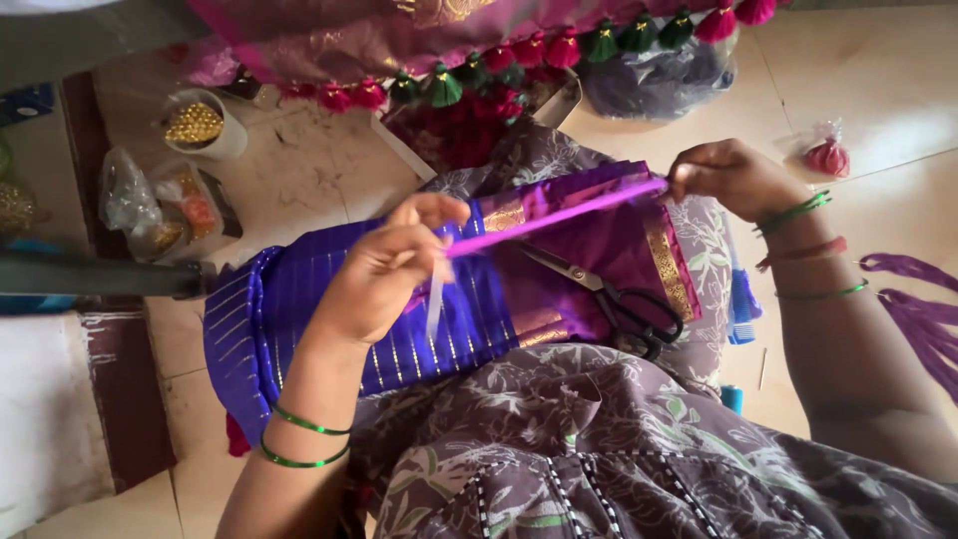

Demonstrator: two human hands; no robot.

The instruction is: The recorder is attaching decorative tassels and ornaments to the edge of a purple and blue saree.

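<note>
A bundle of purple thread (559, 213) is stretched taut between my two hands over my lap. My left hand (384, 269) pinches its left end, with a pale strand hanging below the fingers. My right hand (728, 175) grips the right end. Under the thread lies folded blue and purple fabric with gold borders (299, 319). Black-handled scissors (619, 299) rest on the purple part of that fabric, between my hands.
A cloth edge with red and green tassels (519, 55) hangs across the top. A white cup of gold beads (200, 125) and plastic bags (150, 205) sit on the floor at left. Loose purple threads (923, 309) lie at right, and a small red bundle in plastic (826, 155).
</note>
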